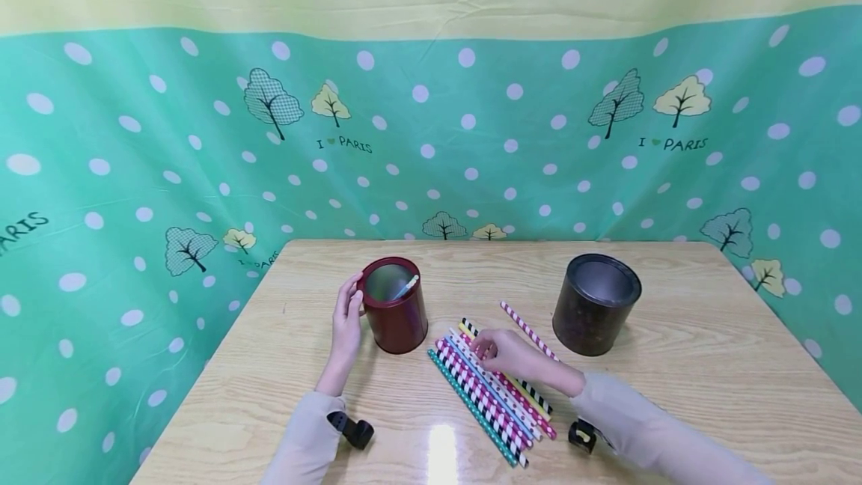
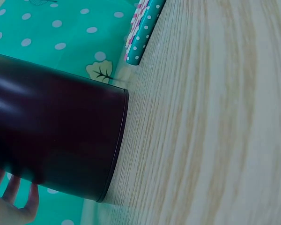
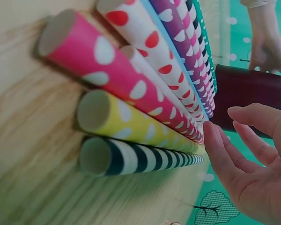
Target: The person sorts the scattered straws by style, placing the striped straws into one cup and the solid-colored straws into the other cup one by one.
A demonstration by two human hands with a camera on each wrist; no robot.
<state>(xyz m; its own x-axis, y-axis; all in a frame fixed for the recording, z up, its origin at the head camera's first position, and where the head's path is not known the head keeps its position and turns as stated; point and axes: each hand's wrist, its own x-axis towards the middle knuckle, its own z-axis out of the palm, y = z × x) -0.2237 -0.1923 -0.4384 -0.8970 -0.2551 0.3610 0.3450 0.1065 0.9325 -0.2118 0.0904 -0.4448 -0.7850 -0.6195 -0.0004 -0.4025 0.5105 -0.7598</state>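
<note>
Head: L hand [image 1: 347,320] spread agst red can [image 1: 399,325], R [image 1: 515,355] loose nr straws [image 1: 491,395], bkdrop [image 1: 431,126] "PARIS".

The person reaches both arms forward in pale beige long sleeves [image 1: 633,418], wrists bare below the cuffs. I see the bare left hand [image 1: 346,316] raised, fingers slightly apart; the bare right hand [image 1: 512,354] angles inward, palm down, fingers loosely bent and parted.
</note>
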